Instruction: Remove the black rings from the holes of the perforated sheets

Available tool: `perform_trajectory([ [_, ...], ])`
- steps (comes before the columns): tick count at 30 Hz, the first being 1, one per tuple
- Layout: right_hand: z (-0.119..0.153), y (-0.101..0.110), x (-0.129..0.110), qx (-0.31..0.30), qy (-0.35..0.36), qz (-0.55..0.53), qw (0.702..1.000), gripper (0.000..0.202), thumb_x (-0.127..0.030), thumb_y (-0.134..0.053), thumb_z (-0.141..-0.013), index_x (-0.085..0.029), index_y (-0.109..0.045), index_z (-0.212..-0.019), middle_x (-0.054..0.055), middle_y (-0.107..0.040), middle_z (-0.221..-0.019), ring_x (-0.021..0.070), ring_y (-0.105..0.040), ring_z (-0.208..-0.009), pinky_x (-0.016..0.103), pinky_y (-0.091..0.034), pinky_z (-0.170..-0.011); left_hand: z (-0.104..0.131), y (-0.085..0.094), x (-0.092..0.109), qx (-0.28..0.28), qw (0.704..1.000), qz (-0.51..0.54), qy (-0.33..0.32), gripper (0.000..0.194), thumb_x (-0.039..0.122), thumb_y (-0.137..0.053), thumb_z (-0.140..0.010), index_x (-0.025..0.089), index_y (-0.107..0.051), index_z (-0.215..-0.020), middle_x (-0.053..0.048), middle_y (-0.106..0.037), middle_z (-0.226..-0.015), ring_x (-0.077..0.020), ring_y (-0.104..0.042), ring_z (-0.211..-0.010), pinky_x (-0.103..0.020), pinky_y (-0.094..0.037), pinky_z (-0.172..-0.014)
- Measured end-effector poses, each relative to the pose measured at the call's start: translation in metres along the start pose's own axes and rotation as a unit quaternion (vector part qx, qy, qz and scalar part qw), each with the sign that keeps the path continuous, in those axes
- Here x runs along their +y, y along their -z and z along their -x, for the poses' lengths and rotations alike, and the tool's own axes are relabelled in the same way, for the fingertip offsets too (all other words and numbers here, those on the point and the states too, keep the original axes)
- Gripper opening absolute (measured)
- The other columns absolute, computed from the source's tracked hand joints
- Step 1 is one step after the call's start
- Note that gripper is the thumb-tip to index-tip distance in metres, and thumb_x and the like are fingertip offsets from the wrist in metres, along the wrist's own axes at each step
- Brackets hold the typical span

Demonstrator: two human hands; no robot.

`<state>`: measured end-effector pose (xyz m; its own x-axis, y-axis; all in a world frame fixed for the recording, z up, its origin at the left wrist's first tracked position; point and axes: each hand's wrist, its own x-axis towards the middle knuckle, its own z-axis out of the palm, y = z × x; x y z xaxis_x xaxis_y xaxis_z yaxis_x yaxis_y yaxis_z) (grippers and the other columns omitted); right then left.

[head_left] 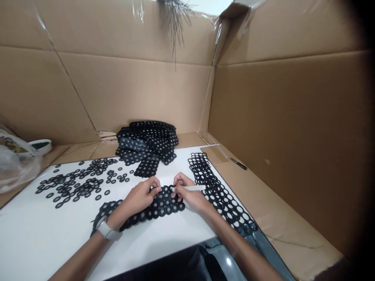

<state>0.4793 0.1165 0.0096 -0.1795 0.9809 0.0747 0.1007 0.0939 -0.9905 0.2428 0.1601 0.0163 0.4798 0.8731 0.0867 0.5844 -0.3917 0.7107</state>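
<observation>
A black strip of joined rings with pale centres (164, 203) lies on the white board (35, 234) under both hands. My left hand (143, 194) pinches the strip's upper edge; a watch is on that wrist. My right hand (186, 190) is closed at the same edge, a short way to the right, with a pale flat stick (195, 188) held between its fingers and pointing right. The fingertips of both hands are close together but apart. Whether a thread or needle is between them is too small to tell.
Loose black rings (88, 187) lie at left, a heap of dotted black strips (148, 138) behind, and a chain-like ring net (216, 191) at right. Cardboard walls (278, 136) stand behind and right. A small cutter (238, 163), a plastic bag (17, 168) and a white bowl (42, 146) sit at the sides.
</observation>
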Motion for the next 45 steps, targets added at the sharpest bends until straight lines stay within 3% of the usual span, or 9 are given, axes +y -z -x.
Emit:
perform_trajectory([
  [4, 0.001, 0.003, 0.001, 0.006, -0.009, -0.009, 1.0, 0.014, -0.023, -0.061, -0.086, -0.026, -0.056, -0.099, -0.006, -0.061, -0.074, 0.0198, -0.07, -0.071, 0.025, -0.047, -0.056, -0.003, -0.002, 0.009, 0.015, 0.999, -0.017, 0.027, 0.03, 0.053, -0.06, -0.102, 0.027, -0.072, -0.112, -0.004, -0.083, -0.104, -0.0298, -0.075, -0.094, -0.036, -0.048, -0.08],
  [7, 0.001, 0.003, -0.001, 0.005, -0.014, -0.019, 1.0, 0.018, -0.022, -0.061, -0.083, -0.026, -0.055, -0.099, -0.006, -0.059, -0.075, 0.0199, -0.072, -0.074, 0.025, -0.048, -0.058, -0.008, -0.005, 0.014, 0.005, 0.999, -0.02, 0.029, 0.035, 0.06, -0.071, -0.095, 0.027, -0.08, -0.106, -0.004, -0.083, -0.099, -0.0308, -0.075, -0.09, -0.035, -0.046, -0.076],
  [9, 0.002, 0.005, -0.003, 0.0, -0.017, -0.025, 1.0, 0.018, -0.022, -0.061, -0.083, -0.026, -0.055, -0.099, -0.006, -0.059, -0.076, 0.0199, -0.073, -0.076, 0.025, -0.049, -0.06, -0.009, -0.005, 0.013, -0.01, 1.0, -0.012, 0.018, 0.031, 0.056, -0.074, -0.094, 0.027, -0.082, -0.1, -0.004, -0.083, -0.096, -0.0301, -0.075, -0.088, -0.035, -0.047, -0.076],
  [16, 0.002, 0.008, -0.001, -0.024, -0.009, -0.027, 0.999, 0.016, -0.027, -0.067, -0.087, -0.025, -0.055, -0.097, -0.005, -0.063, -0.078, 0.0198, -0.072, -0.074, 0.026, -0.05, -0.061, -0.012, -0.005, 0.004, -0.037, 0.997, 0.047, -0.037, 0.026, 0.045, -0.068, -0.098, 0.024, -0.078, -0.108, -0.004, -0.083, -0.097, -0.0265, -0.075, -0.092, -0.035, -0.053, -0.083],
  [23, 0.007, 0.007, -0.002, -0.043, 0.009, -0.012, 0.999, 0.013, -0.027, -0.067, -0.092, -0.025, -0.056, -0.1, -0.004, -0.066, -0.077, 0.0178, -0.066, -0.069, 0.024, -0.042, -0.058, -0.014, -0.009, 0.002, -0.027, 0.998, 0.058, -0.026, 0.022, 0.043, -0.067, -0.1, 0.023, -0.075, -0.105, -0.006, -0.083, -0.101, -0.0267, -0.076, -0.098, -0.036, -0.054, -0.09],
  [30, 0.005, 0.009, -0.002, -0.04, 0.022, -0.008, 0.999, 0.015, -0.03, -0.069, -0.091, -0.025, -0.057, -0.098, -0.005, -0.06, -0.078, 0.0157, -0.059, -0.066, 0.025, -0.041, -0.059, -0.011, -0.012, 0.004, -0.016, 0.999, 0.032, -0.018, 0.023, 0.042, -0.062, -0.101, 0.024, -0.074, -0.11, -0.004, -0.081, -0.102, -0.0236, -0.071, -0.083, -0.034, -0.048, -0.077],
  [37, 0.006, 0.009, 0.001, -0.045, 0.019, -0.006, 0.999, 0.014, -0.031, -0.066, -0.093, -0.026, -0.055, -0.099, -0.006, -0.057, -0.077, 0.0154, -0.056, -0.064, 0.025, -0.04, -0.058, -0.005, -0.007, 0.009, -0.008, 1.0, 0.01, -0.019, 0.026, 0.043, -0.061, -0.103, 0.028, -0.064, -0.123, 0.001, -0.082, -0.105, -0.0198, -0.064, -0.069, -0.033, -0.046, -0.074],
  [40, 0.007, 0.01, -0.001, -0.051, 0.019, 0.002, 0.998, 0.012, -0.03, -0.065, -0.095, -0.026, -0.055, -0.1, -0.006, -0.058, -0.077, 0.0158, -0.055, -0.065, 0.025, -0.037, -0.059, -0.002, -0.006, 0.011, -0.006, 1.0, -0.007, -0.025, 0.025, 0.043, -0.062, -0.103, 0.03, -0.063, -0.125, 0.002, -0.082, -0.108, -0.0214, -0.068, -0.076, -0.034, -0.046, -0.076],
  [45, 0.007, 0.01, -0.004, -0.058, 0.028, 0.017, 0.998, 0.011, -0.029, -0.064, -0.096, -0.025, -0.055, -0.1, -0.005, -0.056, -0.078, 0.0157, -0.051, -0.067, 0.026, -0.034, -0.061, -0.001, -0.009, 0.012, -0.004, 0.998, -0.036, -0.052, 0.017, 0.035, -0.057, -0.105, 0.031, -0.062, -0.12, 0.0, -0.079, -0.11, -0.0267, -0.074, -0.103, -0.035, -0.049, -0.087],
])
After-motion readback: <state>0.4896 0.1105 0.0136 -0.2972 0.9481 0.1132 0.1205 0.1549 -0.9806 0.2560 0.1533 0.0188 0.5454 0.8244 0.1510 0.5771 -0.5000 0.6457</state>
